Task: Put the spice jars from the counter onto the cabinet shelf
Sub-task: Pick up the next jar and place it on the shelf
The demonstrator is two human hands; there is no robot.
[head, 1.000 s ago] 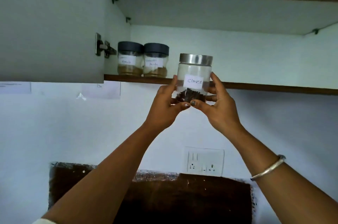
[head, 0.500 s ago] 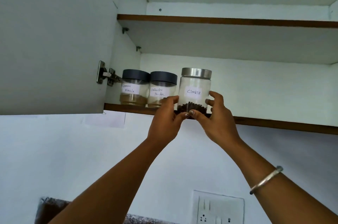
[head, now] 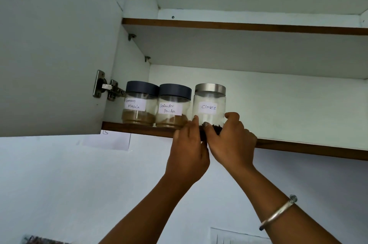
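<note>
You have two jars parked on the lower shelf (head: 298, 147) already: garam masala (head: 139, 109) and coriander powder (head: 172, 111). The cloves jar (head: 209, 107) sits just beside them at the shelf's front edge, with your left hand (head: 188, 154) and right hand (head: 231, 144) fingers wrapped around its base. The worktop is out of view, so you cannot tell what remains.

Three clear spice jars stand upright mid-frame along the cabinet shelf (head: 139, 128): Garam Masala jar (head: 139, 104), Coriander Powder jar (head: 172, 106), steel-lidded Cloves jar (head: 209, 104) rightmost.
</note>
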